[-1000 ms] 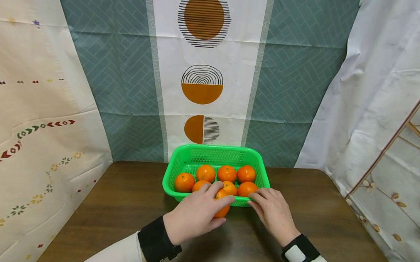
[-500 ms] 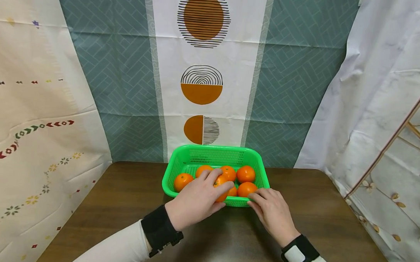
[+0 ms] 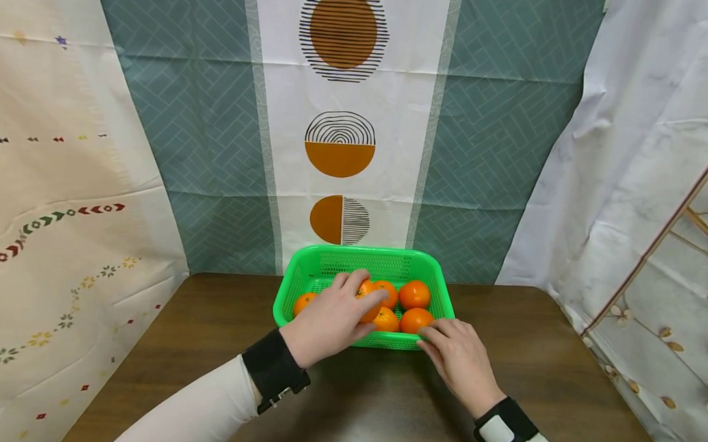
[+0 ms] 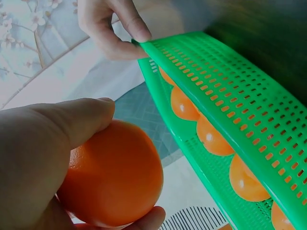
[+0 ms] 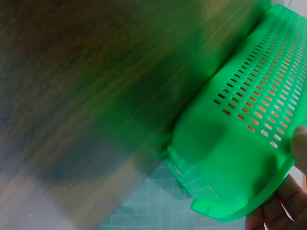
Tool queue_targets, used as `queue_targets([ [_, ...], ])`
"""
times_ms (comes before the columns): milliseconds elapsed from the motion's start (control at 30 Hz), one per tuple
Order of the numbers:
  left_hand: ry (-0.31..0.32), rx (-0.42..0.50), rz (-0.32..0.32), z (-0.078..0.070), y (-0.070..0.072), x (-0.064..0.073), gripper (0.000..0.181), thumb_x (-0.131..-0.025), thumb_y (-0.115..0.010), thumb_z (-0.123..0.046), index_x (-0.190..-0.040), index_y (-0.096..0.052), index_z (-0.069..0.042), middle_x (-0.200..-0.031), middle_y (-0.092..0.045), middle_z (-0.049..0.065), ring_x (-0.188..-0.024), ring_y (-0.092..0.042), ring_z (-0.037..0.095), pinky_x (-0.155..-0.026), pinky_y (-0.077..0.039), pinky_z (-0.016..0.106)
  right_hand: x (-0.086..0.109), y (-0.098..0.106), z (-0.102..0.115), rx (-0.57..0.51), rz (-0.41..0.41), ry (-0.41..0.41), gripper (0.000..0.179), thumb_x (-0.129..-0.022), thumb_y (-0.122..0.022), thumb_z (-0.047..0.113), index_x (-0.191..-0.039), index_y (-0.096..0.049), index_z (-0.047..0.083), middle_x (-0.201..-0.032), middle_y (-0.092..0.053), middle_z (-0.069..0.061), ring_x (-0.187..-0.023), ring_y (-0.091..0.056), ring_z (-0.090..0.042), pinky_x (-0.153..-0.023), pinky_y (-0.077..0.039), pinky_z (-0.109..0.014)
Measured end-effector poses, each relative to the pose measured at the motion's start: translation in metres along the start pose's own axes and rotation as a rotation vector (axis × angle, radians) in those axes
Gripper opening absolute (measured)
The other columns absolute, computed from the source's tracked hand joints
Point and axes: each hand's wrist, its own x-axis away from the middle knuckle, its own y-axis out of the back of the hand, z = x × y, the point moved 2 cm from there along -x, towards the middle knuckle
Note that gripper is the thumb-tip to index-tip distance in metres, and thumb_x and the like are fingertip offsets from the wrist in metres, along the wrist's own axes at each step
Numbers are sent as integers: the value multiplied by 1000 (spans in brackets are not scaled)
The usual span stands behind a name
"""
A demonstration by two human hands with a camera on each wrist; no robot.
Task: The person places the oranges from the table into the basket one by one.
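Observation:
My left hand (image 3: 327,321) grips an orange (image 4: 115,172) over the near side of a green plastic basket (image 3: 364,251). In the left wrist view the thumb lies along the orange's upper side and fingertips show beneath it. Several more oranges (image 3: 414,294) lie inside the basket, some of them hidden behind the left hand in the head view. At the basket's near right corner, my right hand (image 3: 461,360) pinches the rim between thumb and fingers. The right wrist view shows its fingertips (image 5: 276,213) around the rim and the basket's perforated wall (image 5: 259,105).
The basket stands on a dark brown wooden table (image 3: 209,346), near its far edge. Behind hangs a teal and white cloth (image 3: 485,154) with brown circle prints. Patterned pale cloths (image 3: 57,171) flank the table on both sides.
The left hand has lifted the orange from in front of the basket, up and away from me, to above its contents. The right hand stays at the rim.

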Motion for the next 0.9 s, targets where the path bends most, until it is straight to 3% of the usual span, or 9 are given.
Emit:
queue_targets([
  [267, 60, -20, 49, 11, -3, -5, 53, -98, -87, -29, -146, -66, -19, -146, -56, 23, -119, -61, 43, -90, -63, 42, 0, 0, 0, -1, -4, 3, 20, -91, -92, 22, -107, -81, 18, -104, -72, 4, -99, -67, -22, -95, -56, -50],
  [467, 112, -8, 78, 22, -10, -9, 54, -100, -86, -29, -148, -64, -19, -148, -53, 23, -119, -59, 42, -86, -63, 39, 0, 0, 0, -1, -1, -1, 19, -91, -92, 22, -107, -81, 18, -103, -72, 4, -99, -67, -22, -96, -56, -50],
  [900, 189, 5, 76, 50, -21, -9, 53, -99, -87, -26, -147, -67, -16, -148, -52, 28, -120, -58, 48, -78, -64, 43, 0, 0, 0, -4, -11, 1, 19, -91, -92, 22, -106, -81, 18, -103, -72, 3, -99, -67, -22, -96, -56, -50],
])
